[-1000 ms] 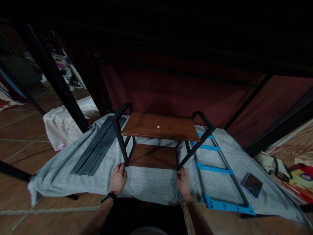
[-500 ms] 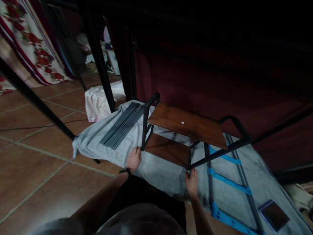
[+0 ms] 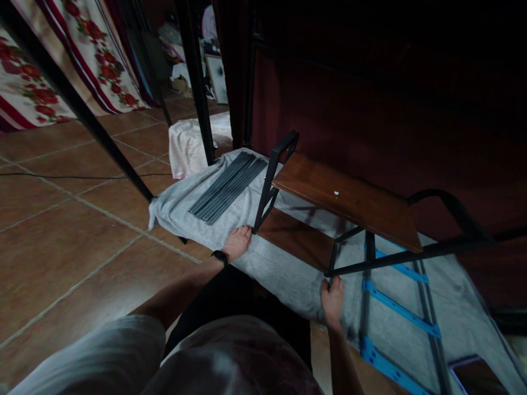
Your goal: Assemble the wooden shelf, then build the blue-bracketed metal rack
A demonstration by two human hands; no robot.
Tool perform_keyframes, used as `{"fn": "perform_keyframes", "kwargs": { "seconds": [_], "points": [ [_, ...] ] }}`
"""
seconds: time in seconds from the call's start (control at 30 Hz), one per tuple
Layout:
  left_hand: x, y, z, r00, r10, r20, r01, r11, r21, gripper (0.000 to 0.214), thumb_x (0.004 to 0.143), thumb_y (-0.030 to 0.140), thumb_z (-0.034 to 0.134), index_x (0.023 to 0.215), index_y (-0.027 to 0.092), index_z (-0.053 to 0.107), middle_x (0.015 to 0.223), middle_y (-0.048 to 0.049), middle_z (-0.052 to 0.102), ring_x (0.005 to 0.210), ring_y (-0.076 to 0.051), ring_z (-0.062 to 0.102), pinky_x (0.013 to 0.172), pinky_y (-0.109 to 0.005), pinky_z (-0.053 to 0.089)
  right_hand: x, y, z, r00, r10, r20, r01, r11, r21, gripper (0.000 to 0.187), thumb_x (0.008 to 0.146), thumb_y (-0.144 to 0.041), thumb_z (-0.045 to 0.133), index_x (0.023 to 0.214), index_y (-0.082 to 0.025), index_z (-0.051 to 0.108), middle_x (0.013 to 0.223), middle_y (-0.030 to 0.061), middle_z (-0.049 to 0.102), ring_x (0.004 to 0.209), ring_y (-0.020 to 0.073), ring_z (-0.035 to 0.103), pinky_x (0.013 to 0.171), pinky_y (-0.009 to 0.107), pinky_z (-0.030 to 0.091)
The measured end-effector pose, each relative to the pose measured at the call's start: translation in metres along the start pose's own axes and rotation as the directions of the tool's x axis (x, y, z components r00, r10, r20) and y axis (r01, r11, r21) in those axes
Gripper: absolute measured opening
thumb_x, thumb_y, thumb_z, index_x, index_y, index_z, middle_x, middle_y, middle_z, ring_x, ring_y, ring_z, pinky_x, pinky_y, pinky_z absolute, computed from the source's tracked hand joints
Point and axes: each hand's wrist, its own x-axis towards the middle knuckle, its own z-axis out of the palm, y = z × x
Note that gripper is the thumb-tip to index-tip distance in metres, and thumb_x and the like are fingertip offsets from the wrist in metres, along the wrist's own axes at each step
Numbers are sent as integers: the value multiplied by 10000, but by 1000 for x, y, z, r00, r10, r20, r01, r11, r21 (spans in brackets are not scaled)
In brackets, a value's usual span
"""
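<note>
A small two-tier shelf rack (image 3: 349,200) with brown wood-look boards and a black metal frame stands tilted on a grey cloth (image 3: 284,282). My left hand (image 3: 239,241), with a dark wristband behind it, holds the rack's near left corner; its fingertips are partly hidden. At the near right corner, my right hand (image 3: 332,300) has its fingers curled on the frame's end. Left of the rack lies a bundle of thin grey rods (image 3: 228,187). To its right are dark rails with blue crosspieces (image 3: 401,304).
A phone (image 3: 477,376) lies at the cloth's right front edge. Black posts (image 3: 200,82) rise at the left, and a dark red panel (image 3: 329,115) stands behind. A cable (image 3: 82,175) crosses the tiled floor. Floral curtains (image 3: 94,60) hang at far left.
The view has shifted, so most things sit farther right and higher. The rack has turned slightly, its right side frame now reaching farther right. Both hands remain at its near corners.
</note>
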Motion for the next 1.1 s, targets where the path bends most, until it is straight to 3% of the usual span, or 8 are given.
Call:
{"fn": "perform_keyframes", "kwargs": {
  "seconds": [0.23, 0.73, 1.1],
  "points": [
    [-3, -1, 1, 995, 86, -58, -77, 986, 147, 431, 977, 226, 392, 1322, 47, 576, 1211, -209, 626, 1094, -307, 573, 934, -426, 421, 2, -2, -3, 999, -33, 21, 34, 997, -63, 292, 875, -373, 427, 1051, -170, 541, 1017, 145, 578, 1027, 295, 539, 954, 448, 434],
    [-4, -2, 3, 993, 108, -44, -96, 971, 219, 444, 990, 237, 363, 1337, 37, 556, 1264, -198, 607, 1079, -293, 553, 919, -422, 400, 1, -2, -3, 1000, -16, 1, 16, 998, -62, 206, 879, -391, 441, 937, -208, 517, 951, 110, 561, 983, 283, 536, 924, 431, 434],
    [-4, -1, 1, 994, 107, -16, -100, 968, 230, 453, 982, 231, 367, 1340, 24, 552, 1284, -220, 599, 1085, -306, 557, 910, -442, 412, 1, 5, 1, 999, -30, 24, 32, 994, -102, 234, 856, -340, 419, 985, -184, 536, 980, 132, 568, 1008, 292, 534, 936, 436, 435]
  ]
}}
